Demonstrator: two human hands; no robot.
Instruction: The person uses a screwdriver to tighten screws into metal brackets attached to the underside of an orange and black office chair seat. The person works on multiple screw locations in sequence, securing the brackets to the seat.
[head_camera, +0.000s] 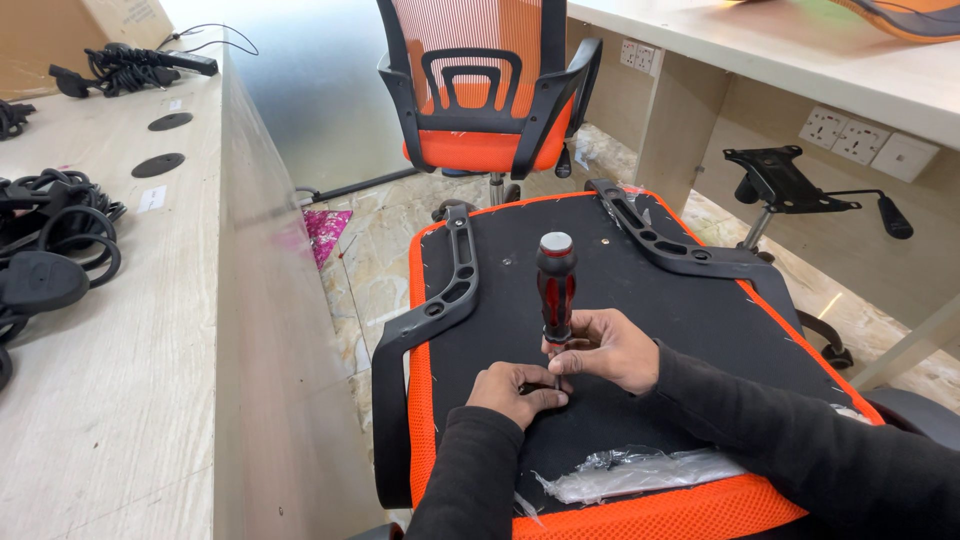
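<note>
Nearest the camera, two black sleeves (780, 440) reach in from 5 and 6 o'clock. The right hand (610, 350) is closed round the lower shaft of an upright screwdriver (556, 285) with a red-and-black handle and pale cap, at the centre. The left hand (520, 392) pinches its tip against the black underside of an upturned orange seat (600, 270) with black armrests at 10 and 2 o'clock. Crumpled plastic wrap (640, 470) lies at 6. A pale desk (110, 330) with cables fills 9 o'clock; an orange mesh chair (490, 90) stands at 12 on a marble-patterned floor (370, 260).
</note>
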